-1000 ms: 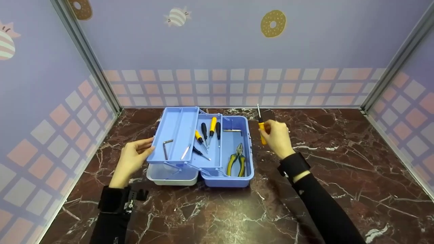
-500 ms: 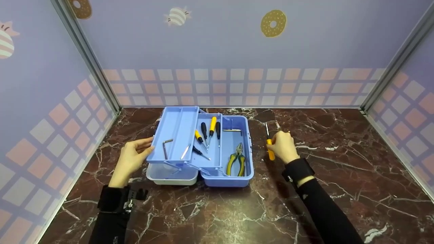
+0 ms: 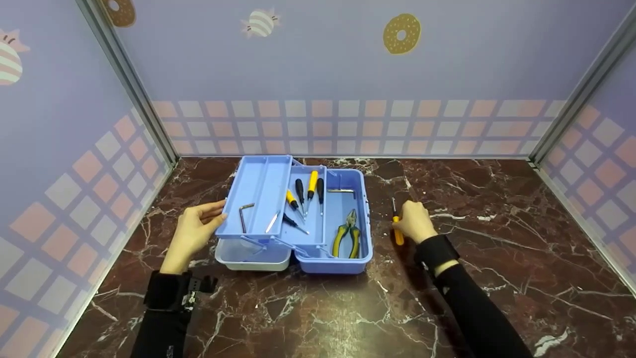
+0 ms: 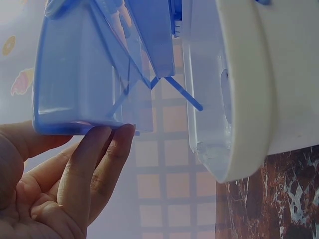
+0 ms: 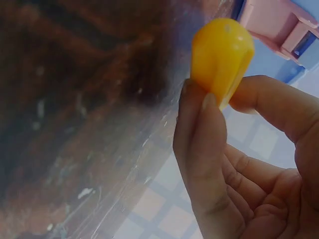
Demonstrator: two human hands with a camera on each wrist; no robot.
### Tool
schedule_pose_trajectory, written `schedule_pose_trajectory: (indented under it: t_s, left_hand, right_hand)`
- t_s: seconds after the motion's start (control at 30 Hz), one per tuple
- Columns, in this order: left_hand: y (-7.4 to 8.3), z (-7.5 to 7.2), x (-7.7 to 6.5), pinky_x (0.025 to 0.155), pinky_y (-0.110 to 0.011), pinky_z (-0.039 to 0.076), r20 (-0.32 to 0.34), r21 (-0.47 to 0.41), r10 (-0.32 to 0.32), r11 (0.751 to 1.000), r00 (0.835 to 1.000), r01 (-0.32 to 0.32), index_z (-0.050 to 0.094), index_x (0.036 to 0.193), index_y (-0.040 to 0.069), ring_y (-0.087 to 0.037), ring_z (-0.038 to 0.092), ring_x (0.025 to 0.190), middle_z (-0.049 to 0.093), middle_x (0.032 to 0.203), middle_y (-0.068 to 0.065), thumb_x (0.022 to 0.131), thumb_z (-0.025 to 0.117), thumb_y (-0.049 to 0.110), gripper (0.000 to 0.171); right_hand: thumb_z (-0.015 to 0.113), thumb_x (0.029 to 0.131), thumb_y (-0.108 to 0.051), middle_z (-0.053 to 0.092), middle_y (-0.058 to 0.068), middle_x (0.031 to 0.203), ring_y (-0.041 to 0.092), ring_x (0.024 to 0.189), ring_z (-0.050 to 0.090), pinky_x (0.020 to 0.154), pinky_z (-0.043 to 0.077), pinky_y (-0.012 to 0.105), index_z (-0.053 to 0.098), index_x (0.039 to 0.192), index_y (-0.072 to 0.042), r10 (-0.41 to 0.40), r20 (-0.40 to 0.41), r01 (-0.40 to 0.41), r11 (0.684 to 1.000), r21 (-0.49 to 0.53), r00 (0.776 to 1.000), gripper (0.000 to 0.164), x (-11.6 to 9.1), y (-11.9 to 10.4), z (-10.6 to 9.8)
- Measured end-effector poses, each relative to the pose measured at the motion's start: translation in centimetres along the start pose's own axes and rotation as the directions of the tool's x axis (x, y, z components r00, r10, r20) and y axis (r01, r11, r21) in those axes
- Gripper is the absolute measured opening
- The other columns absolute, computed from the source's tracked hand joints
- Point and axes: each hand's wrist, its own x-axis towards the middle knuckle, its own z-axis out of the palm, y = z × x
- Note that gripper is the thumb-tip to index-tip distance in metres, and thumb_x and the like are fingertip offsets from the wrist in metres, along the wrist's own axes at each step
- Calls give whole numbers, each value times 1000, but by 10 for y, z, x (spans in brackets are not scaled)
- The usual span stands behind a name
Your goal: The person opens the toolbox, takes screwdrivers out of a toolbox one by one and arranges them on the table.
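Observation:
To the right of a blue toolbox (image 3: 334,266), my right hand (image 3: 416,221) pinches a screwdriver (image 3: 399,237) by its yellow handle, low over the table. In the right wrist view the handle's end (image 5: 222,50) sticks out between thumb and fingers. My left hand (image 3: 193,231) holds the left edge of the toolbox's raised upper tray (image 3: 248,171); the left wrist view shows thumb and fingers on the tray's edge (image 4: 75,130). An L-shaped hex key (image 3: 242,219) and a thin silvery piece (image 3: 272,222) lie in that tray.
Several screwdrivers, one yellow-handled (image 3: 312,181), lie in the middle tray. Pliers (image 3: 347,236) and another hex key (image 3: 341,191) lie in the toolbox's base. The whitish lid (image 3: 253,266) sits below the trays. Patterned walls (image 3: 328,64) enclose the dark marbled table (image 3: 318,318).
My right hand has moved the screwdriver slightly right and toward me, lower to the table. The left hand stays on the tray.

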Motion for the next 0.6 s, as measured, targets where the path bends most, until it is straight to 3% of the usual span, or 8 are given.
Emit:
schedule_pose_trajectory:
  t_s: [0.27,0.6]
  left_hand:
    - [0,0,0,90,-10,51,-1,-3,-5,1000,1000,5,59,132,-7,-39,63,118,63,126,-28,96,61,4,37]
    - [-1,0,0,91,-13,52,-1,0,-9,1000,1000,9,59,132,-6,-38,64,117,64,126,-28,96,61,5,37]
  right_hand:
    - [78,71,-10,70,28,84,48,85,68,79,57,55,63,72,3,25,15,-24,999,-37,1000,19,-1,-5,5]
    - [82,75,-16,69,32,92,51,89,68,78,58,56,65,79,6,50,37,-47,997,-67,998,29,-3,-9,6]
